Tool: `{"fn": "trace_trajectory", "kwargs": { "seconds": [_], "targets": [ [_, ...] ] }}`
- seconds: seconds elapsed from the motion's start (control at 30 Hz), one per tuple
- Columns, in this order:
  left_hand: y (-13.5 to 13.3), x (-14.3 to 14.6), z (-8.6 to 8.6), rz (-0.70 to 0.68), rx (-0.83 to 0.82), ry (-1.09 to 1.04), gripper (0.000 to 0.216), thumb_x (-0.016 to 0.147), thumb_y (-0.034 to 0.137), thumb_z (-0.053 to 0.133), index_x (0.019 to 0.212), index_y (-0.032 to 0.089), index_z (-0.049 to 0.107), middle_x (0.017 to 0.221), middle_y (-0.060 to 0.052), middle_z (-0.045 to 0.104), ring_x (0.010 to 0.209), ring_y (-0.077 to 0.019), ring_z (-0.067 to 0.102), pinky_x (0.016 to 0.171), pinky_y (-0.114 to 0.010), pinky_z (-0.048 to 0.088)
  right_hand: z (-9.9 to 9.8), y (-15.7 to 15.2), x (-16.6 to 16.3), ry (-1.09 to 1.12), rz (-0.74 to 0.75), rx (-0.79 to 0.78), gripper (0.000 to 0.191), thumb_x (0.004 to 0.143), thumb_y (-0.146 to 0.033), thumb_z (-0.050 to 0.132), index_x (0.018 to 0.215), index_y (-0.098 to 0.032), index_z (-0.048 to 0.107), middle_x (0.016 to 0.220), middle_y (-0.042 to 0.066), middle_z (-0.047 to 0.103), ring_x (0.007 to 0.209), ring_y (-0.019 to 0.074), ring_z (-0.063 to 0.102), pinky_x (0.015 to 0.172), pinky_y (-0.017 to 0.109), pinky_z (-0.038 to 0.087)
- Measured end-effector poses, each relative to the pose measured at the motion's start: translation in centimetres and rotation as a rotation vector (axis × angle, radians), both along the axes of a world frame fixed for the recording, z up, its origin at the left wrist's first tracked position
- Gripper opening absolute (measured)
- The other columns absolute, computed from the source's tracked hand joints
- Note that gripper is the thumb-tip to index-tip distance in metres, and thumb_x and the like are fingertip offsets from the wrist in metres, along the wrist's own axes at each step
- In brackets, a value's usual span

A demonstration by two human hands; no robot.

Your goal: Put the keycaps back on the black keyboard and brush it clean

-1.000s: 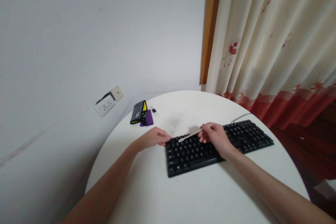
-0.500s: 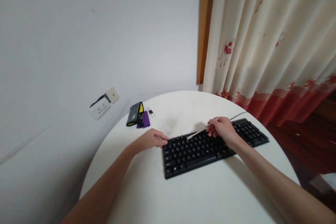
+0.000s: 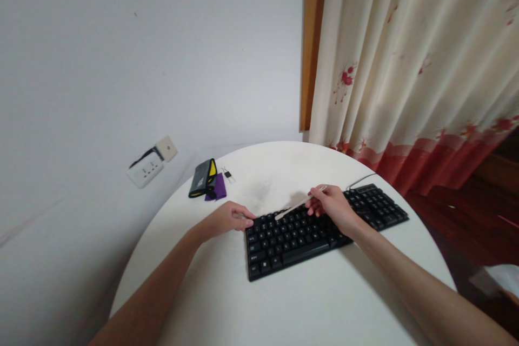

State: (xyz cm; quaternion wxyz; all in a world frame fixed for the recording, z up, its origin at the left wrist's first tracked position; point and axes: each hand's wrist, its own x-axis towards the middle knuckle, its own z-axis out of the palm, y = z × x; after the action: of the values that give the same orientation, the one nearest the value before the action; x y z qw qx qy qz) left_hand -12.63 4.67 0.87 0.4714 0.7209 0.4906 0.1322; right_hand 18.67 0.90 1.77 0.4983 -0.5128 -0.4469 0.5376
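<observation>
A black keyboard [image 3: 306, 250] lies at a slant on the white round table [image 3: 300, 311]. At its upper left corner, my left hand [image 3: 225, 220] has the edge pinched between thumb and fingers. My right hand [image 3: 334, 207] is over the middle of the keyboard, closed on a thin cream-coloured stick [image 3: 297, 205]. The stick slants down to the left, and its wider, flattened tip is at the upper row of keys. Whether that tip is bristle or solid I cannot tell.
Behind my left hand lie a folded grey and yellow cloth or pouch [image 3: 201, 179], a purple cloth [image 3: 220, 187] and a black binder clip [image 3: 227, 174]. A cable [image 3: 360, 179] runs behind the keyboard. The wall has a socket [image 3: 146, 170]; a curtain [image 3: 365, 81] hangs at right.
The view has shifted slightly, so everything sits further left. My right hand and the stick's tip have moved a little left along the upper keys. My left hand stays at the corner.
</observation>
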Motion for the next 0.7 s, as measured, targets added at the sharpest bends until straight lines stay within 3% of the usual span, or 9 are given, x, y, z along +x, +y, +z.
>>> {"fn": "trace_trajectory", "kwargs": {
  "seconds": [0.37, 0.53, 0.7],
  "targets": [
    [0.2, 0.0, 0.1, -0.037, -0.018, -0.020, 0.042, 0.070, 0.046, 0.075, 0.095, 0.013, 0.074, 0.067, -0.003, 0.070, 0.061, -0.0144, 0.062, 0.059, -0.023, 0.046, 1.5, 1.9, 7.4, -0.215, -0.074, -0.130, 0.018, 0.087, -0.017, 0.053, 0.071, -0.012, 0.060, 0.067, 0.013, 0.071, 0.045, 0.0119, 0.060, 0.039, 0.018, 0.038],
    [0.1, 0.2, 0.5, -0.066, 0.049, 0.044, 0.040, 0.070, 0.044, 0.074, 0.095, 0.012, 0.074, 0.053, 0.003, 0.058, 0.050, -0.0101, 0.050, 0.050, -0.021, 0.035, 1.4, 1.8, 8.5, -0.243, -0.061, -0.131, 0.019, 0.087, -0.019, 0.053, 0.072, -0.011, 0.062, 0.072, 0.014, 0.072, 0.050, 0.0128, 0.063, 0.044, 0.019, 0.042],
    [0.2, 0.5, 0.6, -0.062, 0.045, 0.064, 0.038, 0.072, 0.043, 0.072, 0.093, 0.012, 0.072, 0.053, 0.003, 0.056, 0.049, -0.0093, 0.046, 0.049, -0.021, 0.031, 1.6, 1.7, 8.4, -0.223, -0.040, -0.084, 0.021, 0.089, -0.023, 0.053, 0.074, -0.012, 0.062, 0.071, 0.013, 0.072, 0.052, 0.0132, 0.063, 0.044, 0.019, 0.042]
  ]
}}
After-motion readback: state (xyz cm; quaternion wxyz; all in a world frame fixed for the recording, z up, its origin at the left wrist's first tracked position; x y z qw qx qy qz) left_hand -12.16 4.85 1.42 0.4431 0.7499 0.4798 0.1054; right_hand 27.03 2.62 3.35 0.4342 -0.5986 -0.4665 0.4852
